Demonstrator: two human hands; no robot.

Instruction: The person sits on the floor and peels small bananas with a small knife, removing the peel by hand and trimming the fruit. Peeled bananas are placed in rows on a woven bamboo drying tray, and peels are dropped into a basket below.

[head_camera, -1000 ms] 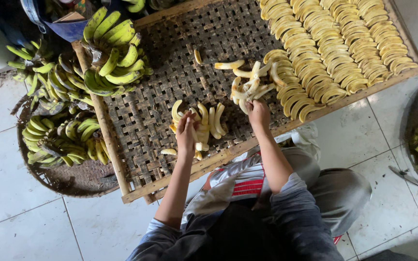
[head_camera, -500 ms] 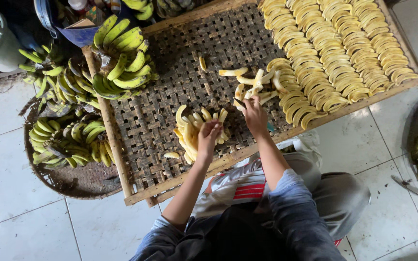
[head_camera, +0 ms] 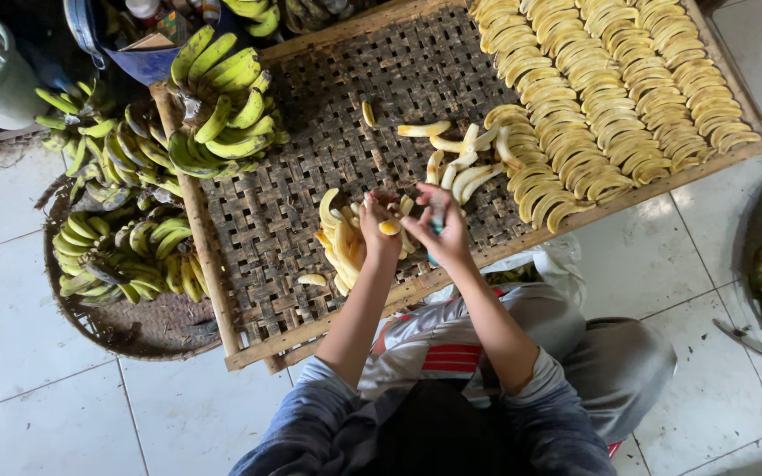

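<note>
A small yellow peeled banana [head_camera: 389,226] is gripped in the closed left hand [head_camera: 377,231], just left of the right hand [head_camera: 438,231], which is closed on a teal-handled tool [head_camera: 437,222].

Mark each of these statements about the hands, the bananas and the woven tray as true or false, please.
1. The left hand holds a banana over the woven tray. True.
2. The peeled bananas in rows fill the tray's left end. False: they fill its right end.
3. Green banana bunches lie in a round basket left of the tray. True.
4. The two hands are far apart. False: the right hand is close beside the left.
5. The floor is bare earth. False: it is pale tile.
</note>
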